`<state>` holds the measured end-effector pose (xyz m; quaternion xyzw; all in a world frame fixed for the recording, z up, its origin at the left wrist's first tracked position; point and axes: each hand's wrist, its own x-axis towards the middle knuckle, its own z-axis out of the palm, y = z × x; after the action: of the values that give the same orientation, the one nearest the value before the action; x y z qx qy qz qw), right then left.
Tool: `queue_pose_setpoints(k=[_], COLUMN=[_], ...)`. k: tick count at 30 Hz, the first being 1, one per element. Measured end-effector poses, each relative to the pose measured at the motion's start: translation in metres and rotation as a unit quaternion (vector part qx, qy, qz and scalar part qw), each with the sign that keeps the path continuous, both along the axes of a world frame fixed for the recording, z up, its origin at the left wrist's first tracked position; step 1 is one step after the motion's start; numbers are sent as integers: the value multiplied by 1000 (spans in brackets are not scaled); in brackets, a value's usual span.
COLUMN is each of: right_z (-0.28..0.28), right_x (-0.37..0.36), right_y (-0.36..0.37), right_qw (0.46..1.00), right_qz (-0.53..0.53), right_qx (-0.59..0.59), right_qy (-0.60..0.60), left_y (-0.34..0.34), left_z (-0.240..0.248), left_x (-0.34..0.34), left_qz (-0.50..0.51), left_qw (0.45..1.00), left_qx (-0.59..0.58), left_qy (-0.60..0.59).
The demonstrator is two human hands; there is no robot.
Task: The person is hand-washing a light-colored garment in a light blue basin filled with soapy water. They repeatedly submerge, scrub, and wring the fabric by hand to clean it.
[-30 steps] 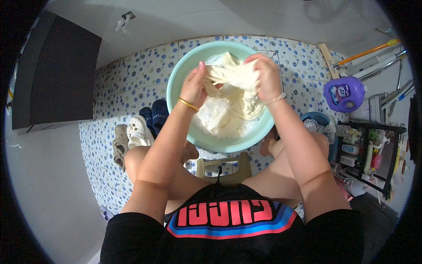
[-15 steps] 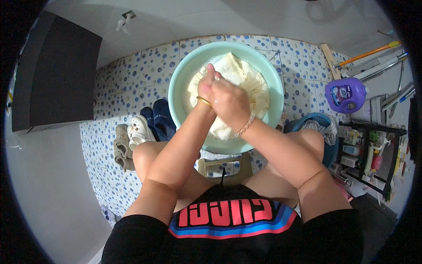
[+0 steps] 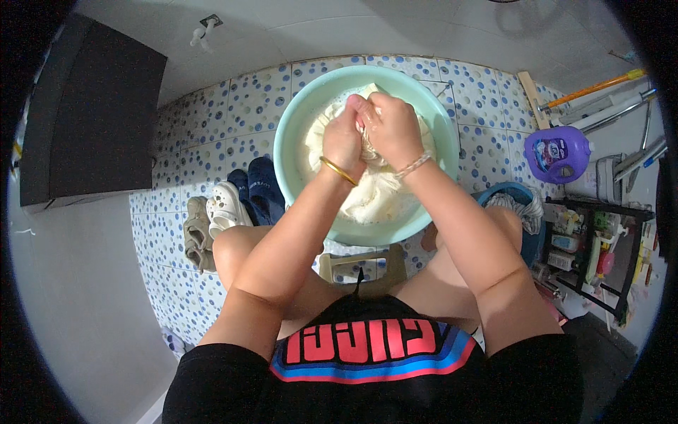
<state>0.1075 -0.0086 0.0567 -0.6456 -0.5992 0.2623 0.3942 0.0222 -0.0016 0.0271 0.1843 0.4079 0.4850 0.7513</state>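
Cloth (image 3: 378, 196) fills the basin (image 3: 288, 159) at twelve o'clock, a bunch clasped between left hand (image 3: 343, 141) and right hand (image 3: 397, 133), apparently being squeezed, the next move calling for firm grip.

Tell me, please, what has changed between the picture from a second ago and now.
The left hand has moved rightward and the right hand leftward, so they now meet over the basin. The cloth, stretched between them earlier, is now bunched between them, the rest lying in the basin. The basin, purple bottle and blue slippers stayed in place.
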Motion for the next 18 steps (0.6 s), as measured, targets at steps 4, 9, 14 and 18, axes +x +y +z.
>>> queue_pose_setpoints(k=[4,9,14,18], right_z=[3,4,16,18], right_x=[32,58,65,76], right_y=[6,4,5,10], right_qw=[963,967,847,789], right_qz=[246,211,30,-46], right_qx=[-108,-117,-13,-13], right_qy=[24,80,531,612], left_y=[19,18,12,12], left_z=[10,5,20,26], left_x=[-27,-32,-35,-38], left_qz=[3,-73,-241,-352], left_qw=[995,982,939,877], left_qx=[76,120,141,208], left_qy=[68,123,201,252])
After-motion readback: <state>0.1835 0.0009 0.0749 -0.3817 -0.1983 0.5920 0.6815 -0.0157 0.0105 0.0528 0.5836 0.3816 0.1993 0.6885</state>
